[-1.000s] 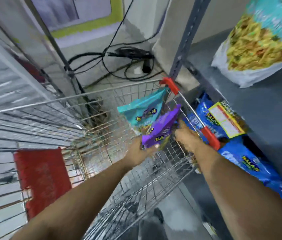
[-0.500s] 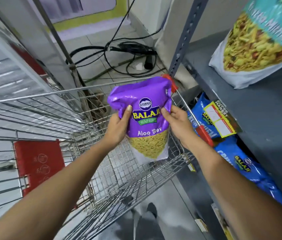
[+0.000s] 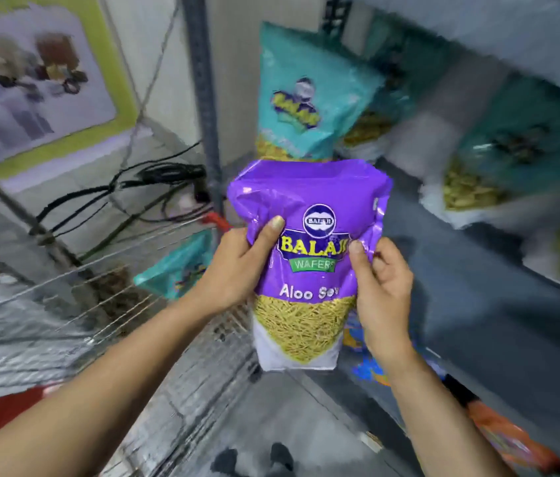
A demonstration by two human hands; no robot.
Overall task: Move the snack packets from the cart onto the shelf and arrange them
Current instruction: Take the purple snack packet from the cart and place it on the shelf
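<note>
The purple plastic Aloo Sev snack packet [image 3: 309, 256] now sits higher, lifted off the wire cart [image 3: 106, 304] toward the grey metal shelf's [image 3: 478, 297] front edge. The left hand [image 3: 237, 266] and right hand [image 3: 383, 287] stay clamped on its sides, and a teal packet [image 3: 177, 266] is still in the cart.

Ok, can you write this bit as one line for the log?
purple packet upright | held by left hand and right hand | teal packet in cart
</note>
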